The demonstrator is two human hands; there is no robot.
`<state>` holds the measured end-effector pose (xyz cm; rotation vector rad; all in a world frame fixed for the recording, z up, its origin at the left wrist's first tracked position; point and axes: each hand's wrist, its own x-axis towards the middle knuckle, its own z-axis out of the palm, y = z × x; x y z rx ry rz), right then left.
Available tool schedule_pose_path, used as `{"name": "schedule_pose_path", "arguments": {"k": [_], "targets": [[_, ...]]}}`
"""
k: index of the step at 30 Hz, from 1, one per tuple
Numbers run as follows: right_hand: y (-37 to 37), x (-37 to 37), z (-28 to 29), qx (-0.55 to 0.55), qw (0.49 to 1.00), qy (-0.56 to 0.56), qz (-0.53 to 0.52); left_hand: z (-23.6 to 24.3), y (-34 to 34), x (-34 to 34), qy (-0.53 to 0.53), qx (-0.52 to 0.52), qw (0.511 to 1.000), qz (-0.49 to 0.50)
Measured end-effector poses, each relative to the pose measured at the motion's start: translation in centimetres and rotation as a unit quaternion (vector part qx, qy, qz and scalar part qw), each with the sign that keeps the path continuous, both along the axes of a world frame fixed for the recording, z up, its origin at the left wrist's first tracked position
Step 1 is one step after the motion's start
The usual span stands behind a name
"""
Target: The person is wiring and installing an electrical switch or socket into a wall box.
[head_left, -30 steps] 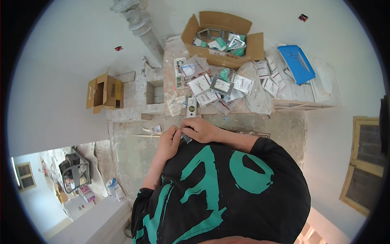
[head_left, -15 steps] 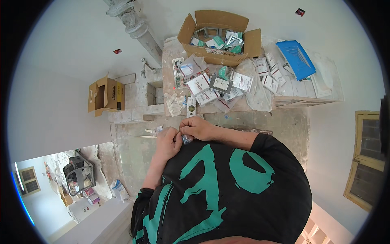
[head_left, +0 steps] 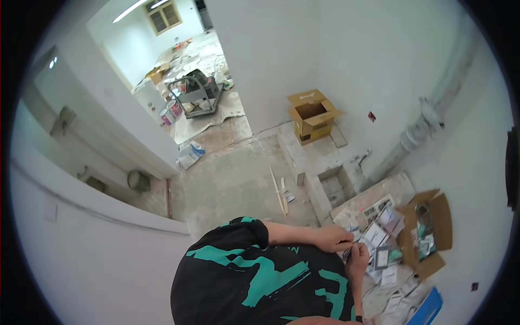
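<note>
Small packet [head_left: 351, 250], too tiny to make out clearly, sits pinched between the fingertips of both hands in the head view. Left hand [head_left: 337, 238] grips it from above, right hand [head_left: 358, 260] from below, fingers clenched on it, just beside flat packets [head_left: 379, 254] scattered over the floor near an open cardboard box [head_left: 428, 233].

The view is swinging round: the open box of packets [head_left: 428, 233], earlier at twelve o'clock, is now sitting at four o'clock, and the small cardboard box [head_left: 313, 115] is moving from nine o'clock to one o'clock. Both hands, left [head_left: 336, 238] and right [head_left: 358, 259], are shifting from centre toward four o'clock, still pinching a small packet [head_left: 349, 250].
</note>
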<state>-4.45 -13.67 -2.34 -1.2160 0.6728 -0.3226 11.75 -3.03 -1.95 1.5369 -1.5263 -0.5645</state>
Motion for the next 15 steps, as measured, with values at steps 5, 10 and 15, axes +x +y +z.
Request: {"name": "schedule_pose_path", "arguments": {"k": [5,10,15], "targets": [[-0.9,1.0,0.3,0.051,0.995,-0.06,0.067,-0.7,0.3,-0.2,0.054,-0.059,0.997,0.014],[-1.0,2.1,1.0,0.011,0.994,-0.04,0.104,-1.0,0.8,0.4,0.074,-0.028,0.996,0.038],[-0.7,1.2,0.8,-0.037,0.996,-0.025,0.081,-0.9,0.8,0.1,0.093,-0.004,0.996,0.019]]}}
